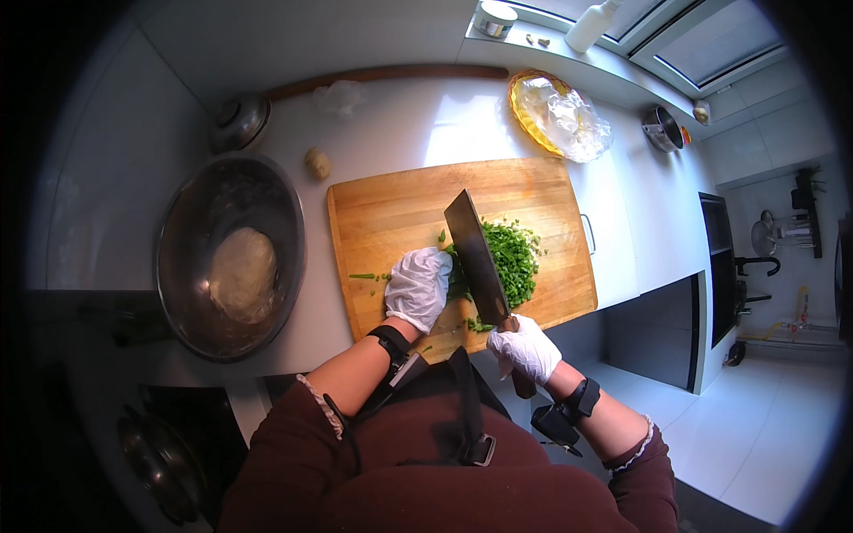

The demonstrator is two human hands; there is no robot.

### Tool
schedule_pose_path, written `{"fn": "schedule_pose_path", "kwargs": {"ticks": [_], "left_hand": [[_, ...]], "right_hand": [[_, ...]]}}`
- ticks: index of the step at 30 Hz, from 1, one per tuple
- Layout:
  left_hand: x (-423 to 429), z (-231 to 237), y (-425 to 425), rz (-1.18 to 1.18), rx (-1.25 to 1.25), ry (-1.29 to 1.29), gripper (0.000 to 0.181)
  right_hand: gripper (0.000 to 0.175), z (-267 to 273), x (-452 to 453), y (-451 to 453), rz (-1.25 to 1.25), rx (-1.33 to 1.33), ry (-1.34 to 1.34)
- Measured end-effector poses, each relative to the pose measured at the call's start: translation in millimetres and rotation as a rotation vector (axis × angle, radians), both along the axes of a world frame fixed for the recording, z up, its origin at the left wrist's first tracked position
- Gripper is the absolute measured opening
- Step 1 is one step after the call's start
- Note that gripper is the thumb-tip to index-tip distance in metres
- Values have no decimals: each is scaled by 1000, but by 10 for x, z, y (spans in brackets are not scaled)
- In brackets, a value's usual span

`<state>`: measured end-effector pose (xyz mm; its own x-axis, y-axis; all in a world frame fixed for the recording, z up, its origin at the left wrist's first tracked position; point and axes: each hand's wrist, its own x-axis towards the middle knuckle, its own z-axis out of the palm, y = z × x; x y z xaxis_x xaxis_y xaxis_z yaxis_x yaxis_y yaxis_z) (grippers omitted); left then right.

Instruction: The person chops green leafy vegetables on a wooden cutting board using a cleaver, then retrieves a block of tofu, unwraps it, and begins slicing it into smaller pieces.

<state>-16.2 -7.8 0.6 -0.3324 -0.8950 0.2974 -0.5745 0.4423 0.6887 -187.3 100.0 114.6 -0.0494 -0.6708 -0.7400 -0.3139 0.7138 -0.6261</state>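
Note:
My right hand (525, 348), in a white disposable glove, grips the wooden handle of a Chinese cleaver (476, 256). The blade points away from me over a wooden cutting board (393, 213). Against its right side lies a heap of chopped green onions (513, 260). My left hand (418, 283), gloved too, rests on the board left of the blade and holds down uncut green stalks (458, 280), mostly hidden by the fingers and the cleaver. Small green scraps lie left of that hand and near the board's front edge.
Left of the board stands a large steel bowl (174, 266) with a lump of dough (243, 274). A ginger piece (318, 163), a steel lidded pot (240, 122), a long wooden rod (393, 73), a yellow basket (523, 123) with clear plastic, and a small saucepan (663, 130) lie behind.

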Motion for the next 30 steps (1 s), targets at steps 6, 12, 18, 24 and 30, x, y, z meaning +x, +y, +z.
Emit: {"fn": "schedule_pose_path", "kwargs": {"ticks": [6, 12, 18, 24, 30], "left_hand": [[9, -14, 15, -10, 11, -55, 13], [22, 6, 13, -43, 58, -98, 13], [17, -7, 7, -43, 63, -16, 13], [27, -54, 16, -30, 103, -46, 14], [17, -145, 41, -21, 15, -34, 16]], "right_hand": [[15, 15, 7, -49, 42, -1, 34], [20, 60, 4, -124, 124, -37, -24], [16, -35, 8, -182, 53, 86, -77], [21, -411, 175, -116, -37, 11, 38], [21, -373, 128, -92, -108, 48, 3]]}}
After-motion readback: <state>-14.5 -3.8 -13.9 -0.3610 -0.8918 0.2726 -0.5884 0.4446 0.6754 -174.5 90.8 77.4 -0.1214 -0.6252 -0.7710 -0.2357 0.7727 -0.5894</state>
